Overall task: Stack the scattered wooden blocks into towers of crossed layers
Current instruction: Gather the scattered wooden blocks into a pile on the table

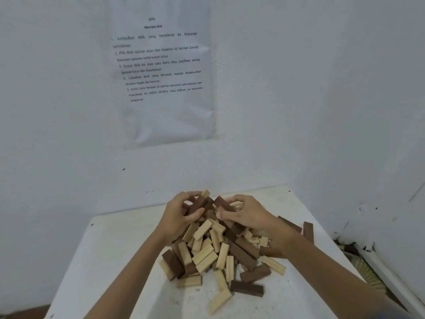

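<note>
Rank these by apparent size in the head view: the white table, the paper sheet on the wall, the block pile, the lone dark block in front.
1. white table
2. paper sheet and block pile: about alike, so unranked
3. lone dark block

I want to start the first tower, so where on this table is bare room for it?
Widest bare patch: the table left of the block pile, out to its left edge. A narrower strip lies between pile and wall. Middle and right are crowded; blocks almost reach the right edge.
</note>
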Demonstrator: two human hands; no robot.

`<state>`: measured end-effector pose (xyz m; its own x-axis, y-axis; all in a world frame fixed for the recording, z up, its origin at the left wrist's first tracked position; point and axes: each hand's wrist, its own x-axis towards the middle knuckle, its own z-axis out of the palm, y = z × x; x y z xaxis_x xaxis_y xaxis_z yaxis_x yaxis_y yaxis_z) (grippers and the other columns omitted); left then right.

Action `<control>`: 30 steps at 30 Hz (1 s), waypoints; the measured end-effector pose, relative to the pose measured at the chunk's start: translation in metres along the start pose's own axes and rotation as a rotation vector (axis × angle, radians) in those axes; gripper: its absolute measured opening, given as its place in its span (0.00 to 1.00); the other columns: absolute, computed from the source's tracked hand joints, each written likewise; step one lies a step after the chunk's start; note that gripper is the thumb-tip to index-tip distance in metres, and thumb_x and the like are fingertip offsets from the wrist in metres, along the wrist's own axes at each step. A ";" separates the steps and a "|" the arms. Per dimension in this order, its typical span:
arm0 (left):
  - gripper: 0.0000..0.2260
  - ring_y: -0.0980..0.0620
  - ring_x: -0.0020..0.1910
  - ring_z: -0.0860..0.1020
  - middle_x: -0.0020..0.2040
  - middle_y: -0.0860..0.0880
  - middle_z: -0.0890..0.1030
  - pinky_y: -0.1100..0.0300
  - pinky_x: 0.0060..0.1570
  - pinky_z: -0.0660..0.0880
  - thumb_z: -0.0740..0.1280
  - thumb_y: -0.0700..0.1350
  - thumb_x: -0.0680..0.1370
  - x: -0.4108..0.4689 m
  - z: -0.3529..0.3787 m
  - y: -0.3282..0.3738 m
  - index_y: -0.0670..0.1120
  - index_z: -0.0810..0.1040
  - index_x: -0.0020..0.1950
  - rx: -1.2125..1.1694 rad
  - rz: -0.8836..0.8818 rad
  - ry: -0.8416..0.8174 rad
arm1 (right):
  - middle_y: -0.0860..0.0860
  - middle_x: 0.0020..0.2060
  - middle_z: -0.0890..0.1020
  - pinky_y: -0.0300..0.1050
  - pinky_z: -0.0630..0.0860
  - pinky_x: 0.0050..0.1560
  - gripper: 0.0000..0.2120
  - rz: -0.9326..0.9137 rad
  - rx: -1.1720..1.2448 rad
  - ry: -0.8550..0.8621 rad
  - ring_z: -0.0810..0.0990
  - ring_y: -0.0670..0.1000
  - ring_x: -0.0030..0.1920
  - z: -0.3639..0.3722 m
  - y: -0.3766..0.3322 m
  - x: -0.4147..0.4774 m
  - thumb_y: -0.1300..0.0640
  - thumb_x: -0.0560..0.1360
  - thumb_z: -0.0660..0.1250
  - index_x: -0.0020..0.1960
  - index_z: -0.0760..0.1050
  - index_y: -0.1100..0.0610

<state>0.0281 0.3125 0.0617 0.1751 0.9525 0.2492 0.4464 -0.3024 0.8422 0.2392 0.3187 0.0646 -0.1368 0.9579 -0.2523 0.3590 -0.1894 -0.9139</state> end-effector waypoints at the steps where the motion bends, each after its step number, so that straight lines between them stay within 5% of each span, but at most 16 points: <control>1: 0.18 0.63 0.39 0.79 0.52 0.47 0.78 0.71 0.39 0.74 0.72 0.35 0.74 -0.007 -0.001 -0.002 0.46 0.78 0.63 -0.016 -0.010 0.038 | 0.53 0.48 0.83 0.46 0.82 0.39 0.24 0.007 -0.002 0.002 0.84 0.50 0.43 0.007 -0.003 -0.001 0.49 0.63 0.80 0.56 0.78 0.53; 4: 0.18 0.64 0.46 0.78 0.53 0.48 0.78 0.72 0.45 0.73 0.71 0.37 0.76 -0.024 0.001 -0.012 0.53 0.76 0.62 -0.009 -0.032 0.096 | 0.51 0.51 0.80 0.33 0.74 0.28 0.22 0.005 -0.073 0.013 0.79 0.43 0.40 0.023 -0.010 -0.006 0.50 0.68 0.77 0.59 0.76 0.54; 7: 0.19 0.57 0.55 0.74 0.56 0.49 0.75 0.73 0.54 0.68 0.67 0.40 0.79 -0.036 0.013 -0.021 0.56 0.70 0.66 0.102 -0.027 0.052 | 0.50 0.50 0.79 0.32 0.73 0.31 0.20 -0.022 -0.179 0.018 0.76 0.40 0.38 0.033 -0.013 -0.011 0.52 0.73 0.73 0.62 0.74 0.54; 11: 0.20 0.55 0.57 0.73 0.56 0.58 0.75 0.52 0.63 0.66 0.62 0.52 0.81 -0.047 0.027 -0.029 0.58 0.66 0.72 0.192 -0.099 0.050 | 0.51 0.49 0.80 0.41 0.79 0.40 0.20 -0.049 -0.297 0.063 0.81 0.49 0.43 0.040 -0.016 -0.018 0.51 0.75 0.69 0.65 0.71 0.54; 14: 0.25 0.55 0.50 0.75 0.49 0.58 0.76 0.46 0.61 0.69 0.60 0.56 0.80 -0.051 0.031 -0.030 0.57 0.61 0.76 0.087 -0.112 0.050 | 0.52 0.50 0.82 0.43 0.79 0.46 0.18 -0.093 -0.355 0.070 0.82 0.50 0.47 0.042 -0.015 -0.023 0.50 0.76 0.66 0.64 0.73 0.55; 19: 0.25 0.51 0.74 0.62 0.72 0.52 0.70 0.46 0.74 0.51 0.55 0.56 0.82 -0.053 0.030 -0.031 0.59 0.52 0.78 0.125 -0.191 0.051 | 0.51 0.52 0.79 0.34 0.72 0.42 0.17 -0.155 -0.401 0.023 0.77 0.48 0.48 0.042 -0.013 -0.033 0.59 0.76 0.64 0.65 0.73 0.56; 26: 0.27 0.59 0.77 0.53 0.75 0.58 0.63 0.54 0.75 0.46 0.53 0.59 0.78 -0.056 0.033 -0.008 0.54 0.61 0.77 0.186 -0.081 0.066 | 0.45 0.60 0.76 0.30 0.68 0.52 0.21 -0.191 -0.293 -0.040 0.74 0.46 0.62 0.025 -0.010 -0.050 0.63 0.77 0.62 0.69 0.72 0.52; 30: 0.22 0.60 0.70 0.63 0.69 0.57 0.70 0.57 0.71 0.59 0.58 0.54 0.80 -0.059 0.043 0.012 0.52 0.67 0.73 0.256 0.069 0.054 | 0.45 0.54 0.77 0.30 0.72 0.40 0.14 -0.123 -0.215 0.089 0.77 0.44 0.49 -0.008 -0.004 -0.054 0.60 0.78 0.63 0.62 0.76 0.49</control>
<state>0.0607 0.2514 0.0365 0.1686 0.9278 0.3329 0.6434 -0.3594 0.6759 0.2528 0.2698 0.0842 -0.1131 0.9880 -0.1054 0.5341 -0.0290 -0.8450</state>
